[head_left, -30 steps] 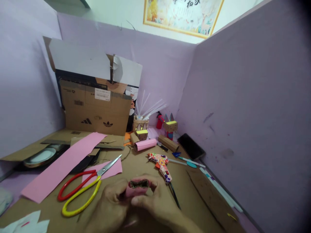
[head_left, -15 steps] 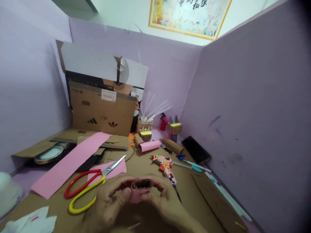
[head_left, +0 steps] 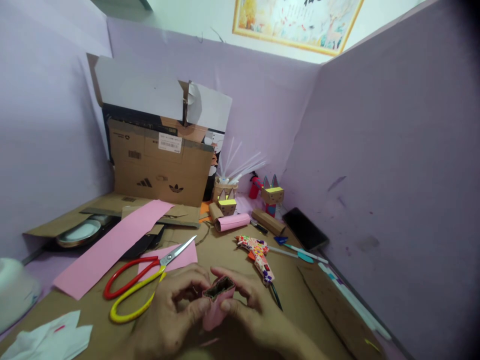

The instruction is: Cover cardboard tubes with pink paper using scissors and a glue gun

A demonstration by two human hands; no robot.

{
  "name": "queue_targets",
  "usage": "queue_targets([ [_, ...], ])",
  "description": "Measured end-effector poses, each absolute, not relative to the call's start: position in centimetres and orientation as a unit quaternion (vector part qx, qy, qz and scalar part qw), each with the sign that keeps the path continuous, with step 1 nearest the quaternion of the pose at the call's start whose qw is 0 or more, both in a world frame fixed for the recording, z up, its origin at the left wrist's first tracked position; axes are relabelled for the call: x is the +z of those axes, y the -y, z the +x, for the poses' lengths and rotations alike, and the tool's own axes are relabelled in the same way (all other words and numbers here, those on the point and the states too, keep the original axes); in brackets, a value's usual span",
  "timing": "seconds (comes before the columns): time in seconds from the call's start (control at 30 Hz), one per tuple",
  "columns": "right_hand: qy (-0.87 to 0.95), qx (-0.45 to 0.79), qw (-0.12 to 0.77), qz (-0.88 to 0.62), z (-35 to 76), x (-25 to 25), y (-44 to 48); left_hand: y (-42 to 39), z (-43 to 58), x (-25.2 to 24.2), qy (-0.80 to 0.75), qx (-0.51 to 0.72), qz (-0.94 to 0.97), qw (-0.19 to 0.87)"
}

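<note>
Pinching the tube above the desk's near edge, your left hand and right hand could crush its open end, should either squeeze too hard or unevenly.

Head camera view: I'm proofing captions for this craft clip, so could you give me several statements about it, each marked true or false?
1. The left hand and right hand both hold the pink-covered cardboard tube. True.
2. The scissors have two yellow handles. False: the scissors have one red handle and one yellow handle.
3. The floral glue gun lies to the right of the scissors. True.
4. The dark-screened device lies left of the glue gun. False: it lies to the right, beside the purple wall.
5. Two cardboard heads with pointed ears show towards the back. True.
</note>
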State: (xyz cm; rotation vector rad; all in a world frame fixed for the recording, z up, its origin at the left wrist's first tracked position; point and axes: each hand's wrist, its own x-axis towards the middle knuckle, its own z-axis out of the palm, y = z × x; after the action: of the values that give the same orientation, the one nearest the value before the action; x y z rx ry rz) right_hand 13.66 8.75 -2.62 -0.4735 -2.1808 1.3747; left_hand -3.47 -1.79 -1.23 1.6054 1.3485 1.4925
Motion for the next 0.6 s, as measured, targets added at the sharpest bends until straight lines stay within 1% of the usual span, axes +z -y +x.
queue_targets([
  [0.1,0.808,0.498,0.264,-0.171,13.7,-3.0,-8.7,2.0,-3.5,-1.3,-0.537,0.521,0.624,0.225],
  [0.2,0.805,0.494,0.279,-0.175,13.5,-3.0,-8.6,2.0,-3.4,-1.5,-0.564,0.521,0.614,0.182],
  [0.27,0.785,0.507,0.300,-0.194,13.2,-2.7,-8.5,2.0,-3.5,-1.6,-0.569,0.530,0.598,0.194],
  [0.37,0.735,0.542,0.347,-0.215,12.4,-2.0,-8.2,2.0,-3.3,-1.8,-0.583,0.535,0.563,0.239],
  [0.47,0.701,0.559,0.376,-0.233,11.8,-1.4,-7.9,1.9,-2.6,-1.4,-0.647,0.503,0.520,0.241],
  [0.53,0.682,0.564,0.384,-0.266,11.6,-1.2,-7.6,1.7,-1.8,-0.8,-0.660,0.477,0.528,0.241],
  [0.6,0.664,0.573,0.373,-0.303,11.4,-1.0,-7.3,1.5,-1.1,-0.1,-0.645,0.456,0.558,0.255],
])
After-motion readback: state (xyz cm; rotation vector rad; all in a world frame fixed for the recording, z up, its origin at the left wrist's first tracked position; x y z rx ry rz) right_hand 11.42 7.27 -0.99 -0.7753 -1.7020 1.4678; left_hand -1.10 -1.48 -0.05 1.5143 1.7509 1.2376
